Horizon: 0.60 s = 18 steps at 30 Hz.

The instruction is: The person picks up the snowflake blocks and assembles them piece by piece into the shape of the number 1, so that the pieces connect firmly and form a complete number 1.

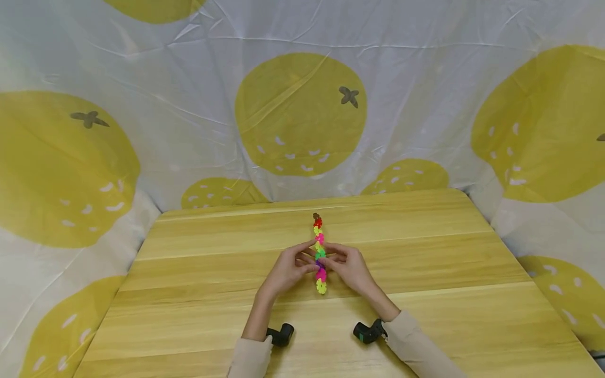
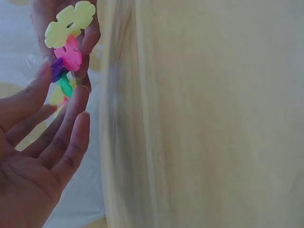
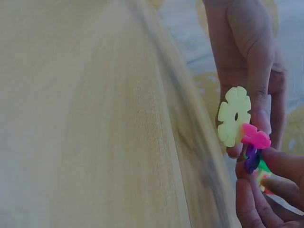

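Between both hands runs a chain of flower-shaped plastic discs (image 1: pixel 321 275), slotted edge to edge, held over the table. From the near end its colours go yellow, pink, purple and green, then more yellow and pink, red, and a dark brown disc at the far end. My left hand (image 1: pixel 287 269) pinches the chain from the left near the purple disc (image 2: pixel 58 70). From the right, my right hand (image 1: pixel 351 269) pinches it around the same middle part. The yellow end disc (image 3: pixel 234 117) sticks out free toward me. Fingers partly hide the middle discs.
A wooden table (image 1: pixel 425 236) lies under the hands. Behind it and at its sides hangs a pale cloth (image 1: pixel 189 121) printed with yellow fruit. Black wrist devices (image 1: pixel 371 332) are worn near both sleeve cuffs.
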Available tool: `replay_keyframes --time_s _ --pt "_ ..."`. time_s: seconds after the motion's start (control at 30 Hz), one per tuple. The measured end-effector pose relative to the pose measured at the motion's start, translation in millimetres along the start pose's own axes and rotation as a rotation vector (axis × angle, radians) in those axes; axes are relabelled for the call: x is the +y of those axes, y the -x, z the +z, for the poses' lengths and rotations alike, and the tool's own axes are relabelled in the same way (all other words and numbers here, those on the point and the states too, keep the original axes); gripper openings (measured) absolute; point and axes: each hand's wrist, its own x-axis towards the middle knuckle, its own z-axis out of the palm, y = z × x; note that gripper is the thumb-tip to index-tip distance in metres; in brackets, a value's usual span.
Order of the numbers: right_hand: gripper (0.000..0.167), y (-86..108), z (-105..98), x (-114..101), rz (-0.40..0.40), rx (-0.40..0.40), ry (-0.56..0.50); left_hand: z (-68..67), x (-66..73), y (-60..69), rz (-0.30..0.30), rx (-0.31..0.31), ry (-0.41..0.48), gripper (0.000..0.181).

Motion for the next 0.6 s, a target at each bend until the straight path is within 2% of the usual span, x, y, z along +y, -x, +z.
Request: replay_keyframes --time_s 0.3,0.6 --pt "0.03 -5.9 4.3 0.5 0.012 0.003 -0.002 0.0 -4.7 -5.8 -0.011 0.015 -0.032 0.058" --pt "0.024 -9.2 4.8 3.3 0.051 0.033 0.096 1.1 -3.9 -9.8 -0.056 -0.002 -0.036 0.057"
